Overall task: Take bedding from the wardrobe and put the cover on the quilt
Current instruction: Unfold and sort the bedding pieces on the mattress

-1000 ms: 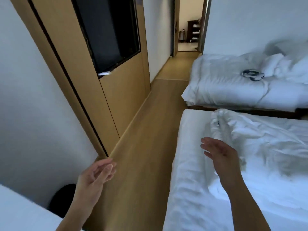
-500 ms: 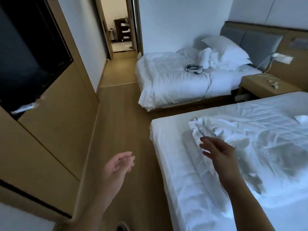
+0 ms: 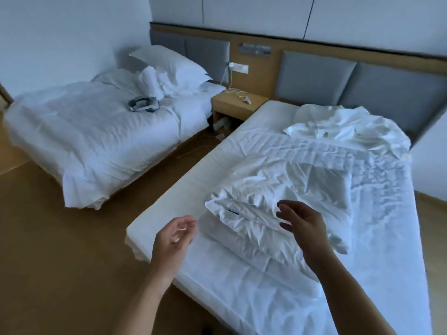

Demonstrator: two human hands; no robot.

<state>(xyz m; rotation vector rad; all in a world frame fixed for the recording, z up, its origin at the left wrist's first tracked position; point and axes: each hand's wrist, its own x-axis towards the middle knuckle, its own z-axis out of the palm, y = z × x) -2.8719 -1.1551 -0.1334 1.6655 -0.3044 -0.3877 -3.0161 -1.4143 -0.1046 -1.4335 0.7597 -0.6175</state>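
Observation:
A folded white quilt (image 3: 244, 240) lies on the near bed (image 3: 278, 293), with a rumpled white cover (image 3: 273, 197) bearing a small label heaped on top of it. My right hand (image 3: 302, 226) hovers over the cover's near edge, fingers spread and holding nothing. My left hand (image 3: 174, 238) hangs over the bed's left edge, fingers loosely curled, also holding nothing. More crumpled white bedding (image 3: 343, 126) lies near the grey headboard.
A second made bed (image 3: 96, 131) with pillows and a headset (image 3: 143, 104) stands at the left. A wooden nightstand (image 3: 238, 105) with cables sits between the beds. Wood floor (image 3: 60, 238) runs along the near bed's left side.
The view has swung right, away from the wooden wardrobe wall and hallway, onto the near bed. Both hands have stayed raised and holding nothing, now over the folded bedding.

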